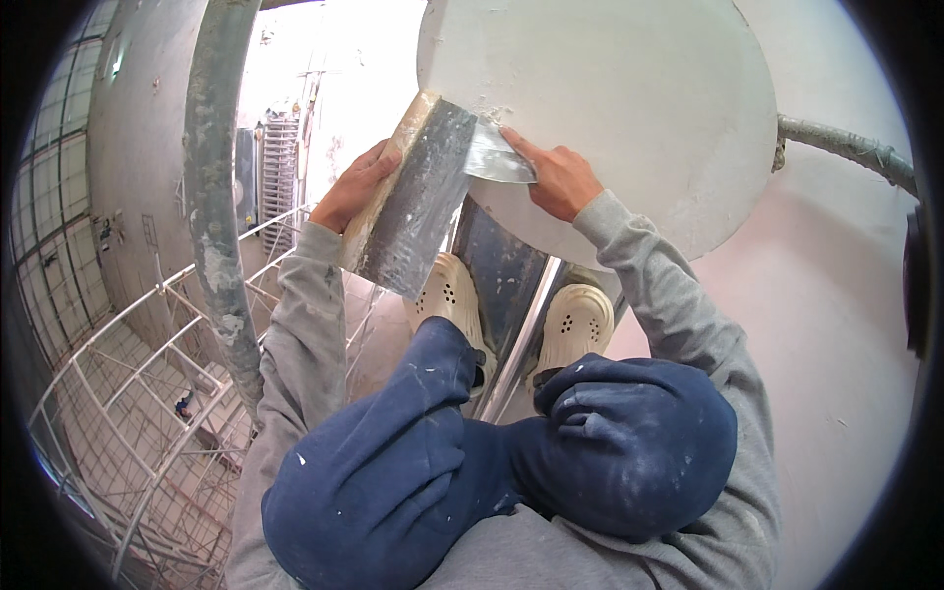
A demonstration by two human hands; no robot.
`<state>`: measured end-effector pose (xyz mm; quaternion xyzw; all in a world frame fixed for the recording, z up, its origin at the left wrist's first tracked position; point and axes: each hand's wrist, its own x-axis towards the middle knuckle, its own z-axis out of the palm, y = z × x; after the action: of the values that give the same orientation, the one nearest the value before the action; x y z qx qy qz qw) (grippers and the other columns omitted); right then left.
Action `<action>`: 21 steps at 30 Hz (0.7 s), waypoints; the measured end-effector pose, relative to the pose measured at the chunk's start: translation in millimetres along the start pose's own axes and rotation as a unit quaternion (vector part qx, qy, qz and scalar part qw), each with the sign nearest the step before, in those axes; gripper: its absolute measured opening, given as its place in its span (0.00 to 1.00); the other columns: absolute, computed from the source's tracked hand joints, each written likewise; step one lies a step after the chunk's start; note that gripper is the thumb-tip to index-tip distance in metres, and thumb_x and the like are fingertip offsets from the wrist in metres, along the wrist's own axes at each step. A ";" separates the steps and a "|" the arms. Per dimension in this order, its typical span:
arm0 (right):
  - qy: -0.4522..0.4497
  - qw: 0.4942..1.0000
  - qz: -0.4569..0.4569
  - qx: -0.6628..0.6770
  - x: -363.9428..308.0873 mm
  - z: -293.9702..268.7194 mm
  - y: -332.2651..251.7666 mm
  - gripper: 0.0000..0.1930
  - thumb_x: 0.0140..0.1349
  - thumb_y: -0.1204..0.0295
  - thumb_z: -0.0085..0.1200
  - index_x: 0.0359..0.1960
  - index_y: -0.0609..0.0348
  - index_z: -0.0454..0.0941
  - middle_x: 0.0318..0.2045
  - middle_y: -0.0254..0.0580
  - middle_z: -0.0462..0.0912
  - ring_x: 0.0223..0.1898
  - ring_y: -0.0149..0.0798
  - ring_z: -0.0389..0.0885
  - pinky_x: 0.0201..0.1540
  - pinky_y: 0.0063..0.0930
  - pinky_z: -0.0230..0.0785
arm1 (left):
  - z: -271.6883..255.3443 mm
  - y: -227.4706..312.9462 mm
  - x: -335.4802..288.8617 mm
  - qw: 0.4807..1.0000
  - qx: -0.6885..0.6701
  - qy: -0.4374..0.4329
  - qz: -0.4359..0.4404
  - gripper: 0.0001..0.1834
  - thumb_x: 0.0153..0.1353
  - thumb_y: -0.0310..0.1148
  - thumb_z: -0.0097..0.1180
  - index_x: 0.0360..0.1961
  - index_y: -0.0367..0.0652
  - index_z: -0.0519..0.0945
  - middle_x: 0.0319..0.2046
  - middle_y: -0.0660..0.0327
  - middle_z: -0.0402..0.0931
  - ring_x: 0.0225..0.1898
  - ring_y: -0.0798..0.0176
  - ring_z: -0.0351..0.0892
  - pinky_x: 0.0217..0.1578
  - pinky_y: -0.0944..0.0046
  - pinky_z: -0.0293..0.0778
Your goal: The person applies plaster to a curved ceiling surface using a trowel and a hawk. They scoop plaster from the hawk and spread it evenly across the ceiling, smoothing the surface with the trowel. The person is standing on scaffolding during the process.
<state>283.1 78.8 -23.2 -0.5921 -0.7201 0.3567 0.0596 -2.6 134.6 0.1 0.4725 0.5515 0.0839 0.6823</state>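
My left hand (359,187) is closed around the wooden back edge of a wide plastering blade (418,197). Its grey metal face is smeared with white residue and slants down toward my feet. In my right hand (562,179) is a putty knife (500,159), its index finger stretched along the tool. The putty knife's shiny blade meets the right edge of the wide blade near its upper corner. A little white paste (484,114) shows beside that corner. Under and beyond both tools lies a large round whitish surface (639,108).
Two beige clogs (577,329) stand on a dark narrow board (497,261) with a metal rail beside it. On the left rise a paint-spattered pole (216,187) and white scaffold bars (157,393), with a drop to a lower floor. A pipe (846,149) lies right of the round surface.
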 end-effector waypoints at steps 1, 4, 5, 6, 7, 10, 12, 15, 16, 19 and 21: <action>-0.008 1.000 0.001 -0.011 0.3 1.2 0.1 0.41 0.42 0.82 0.46 0.64 0.43 0.55 0.24 0.57 0.78 0.26 0.57 0.77 0.32 0.47 0.69 | 2.4 6.5 -2.4 1.000 0.004 -0.002 -0.002 0.30 0.65 0.45 0.44 0.61 0.37 0.59 0.51 0.53 0.68 0.50 0.62 0.69 0.52 0.66 0.65; -0.025 0.999 0.003 -0.025 3.1 4.6 -5.1 0.41 0.42 0.82 0.46 0.64 0.44 0.55 0.25 0.58 0.78 0.26 0.57 0.77 0.32 0.47 0.70 | 2.6 -2.9 -0.4 1.000 -0.001 0.013 -0.009 0.30 0.64 0.45 0.44 0.61 0.38 0.59 0.51 0.53 0.68 0.51 0.62 0.68 0.52 0.66 0.65; -0.028 0.999 0.006 -0.019 3.4 2.5 -7.8 0.41 0.42 0.82 0.46 0.64 0.44 0.55 0.26 0.58 0.78 0.26 0.57 0.77 0.32 0.47 0.70 | 1.8 -3.9 -0.7 1.000 0.002 0.017 -0.013 0.29 0.64 0.45 0.44 0.61 0.38 0.60 0.51 0.53 0.68 0.51 0.62 0.68 0.52 0.66 0.65; -0.030 0.999 0.009 -0.015 3.7 0.2 -9.2 0.41 0.42 0.82 0.46 0.64 0.44 0.55 0.27 0.59 0.78 0.27 0.57 0.77 0.32 0.47 0.70 | 3.1 -0.4 -1.1 1.000 0.004 0.020 -0.016 0.29 0.64 0.44 0.44 0.61 0.38 0.60 0.51 0.53 0.68 0.51 0.62 0.69 0.52 0.66 0.65; -0.018 1.000 0.006 -0.018 4.5 5.1 -5.7 0.38 0.45 0.80 0.46 0.63 0.43 0.56 0.27 0.58 0.78 0.27 0.56 0.78 0.33 0.47 0.70 | 3.7 1.8 -1.3 1.000 0.007 0.023 -0.019 0.29 0.64 0.44 0.44 0.61 0.38 0.60 0.51 0.53 0.69 0.50 0.62 0.69 0.52 0.66 0.65; 0.009 1.000 -0.007 -0.003 6.7 12.5 -0.2 0.32 0.50 0.76 0.45 0.61 0.43 0.60 0.26 0.56 0.79 0.29 0.56 0.79 0.34 0.46 0.71 | 0.6 -1.1 -1.6 1.000 -0.001 0.001 -0.001 0.29 0.64 0.44 0.44 0.61 0.37 0.60 0.51 0.53 0.69 0.50 0.62 0.69 0.51 0.65 0.65; 0.018 0.999 -0.019 0.039 10.3 1.2 0.4 0.31 0.51 0.76 0.45 0.61 0.44 0.61 0.27 0.57 0.78 0.30 0.55 0.78 0.35 0.46 0.71 | -0.8 -7.9 -0.6 1.000 -0.026 0.002 -0.012 0.29 0.65 0.45 0.44 0.61 0.37 0.60 0.51 0.53 0.68 0.50 0.62 0.69 0.51 0.65 0.65; 0.087 0.991 -0.016 0.103 -4.1 1.1 -3.0 0.28 0.52 0.76 0.45 0.58 0.49 0.64 0.27 0.59 0.78 0.30 0.55 0.78 0.35 0.47 0.69 | -0.7 -13.6 4.8 0.997 -0.072 -0.005 -0.007 0.30 0.65 0.45 0.43 0.61 0.37 0.60 0.51 0.53 0.69 0.49 0.62 0.69 0.50 0.65 0.66; 0.102 0.986 -0.018 0.127 -9.5 0.5 -5.3 0.27 0.52 0.76 0.45 0.57 0.50 0.65 0.26 0.59 0.77 0.29 0.56 0.78 0.34 0.47 0.68 | 1.6 -16.3 2.7 0.996 -0.090 -0.009 -0.006 0.30 0.65 0.45 0.43 0.61 0.36 0.60 0.50 0.53 0.69 0.49 0.63 0.70 0.50 0.65 0.66; 0.116 0.969 0.032 0.214 -19.7 -14.6 -7.9 0.25 0.52 0.76 0.45 0.56 0.52 0.67 0.25 0.60 0.77 0.28 0.58 0.77 0.33 0.44 0.68 | 12.4 -10.0 -5.3 0.993 -0.111 0.035 -0.017 0.29 0.64 0.44 0.45 0.60 0.36 0.60 0.49 0.54 0.70 0.47 0.64 0.71 0.48 0.66 0.68; 0.073 0.948 0.114 0.289 -28.3 -21.3 -6.2 0.25 0.52 0.75 0.46 0.55 0.51 0.68 0.25 0.59 0.77 0.28 0.58 0.77 0.32 0.41 0.68 | 12.1 -8.3 -10.4 0.992 -0.116 0.047 0.011 0.29 0.63 0.43 0.46 0.60 0.35 0.61 0.46 0.55 0.71 0.45 0.65 0.72 0.46 0.67 0.69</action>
<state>297.1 62.6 5.6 -0.6522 -0.5074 0.5099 0.2391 0.2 116.8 0.3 0.3919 0.5644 0.1770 0.7047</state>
